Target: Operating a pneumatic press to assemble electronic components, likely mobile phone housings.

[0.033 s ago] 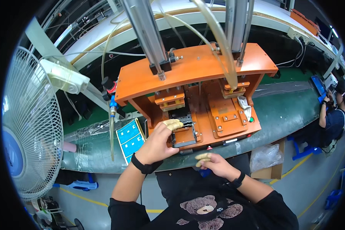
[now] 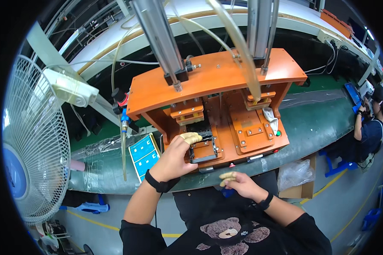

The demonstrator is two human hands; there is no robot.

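My left hand [image 2: 174, 156] is at the left side of a black rectangular frame [image 2: 203, 159], which lies on the left bed of an orange press [image 2: 219, 87]. Its fingers, in pale yellow finger cots, reach over the frame's side, and the thumb is by the near left corner, so the hand grips it. Over the frame's far end hangs the left pressing block [image 2: 187, 111]. In front of the press, close to my body, my right hand [image 2: 241, 185] has its cot-covered fingers curled together. What they hold, if anything, is hidden.
A blue sheet with small white pieces [image 2: 145, 154] lies left of the press. A large fan [image 2: 36, 136] stands at far left. The right bed [image 2: 252, 131] has a white cloth [image 2: 271, 120] beside it. Below the green bench, a box holds clear plastic [image 2: 294, 175]. Someone sits at far right [image 2: 370, 131].
The whole view shifts very slightly. My left hand stays at the black frame, and my right hand's fingers move only a little.
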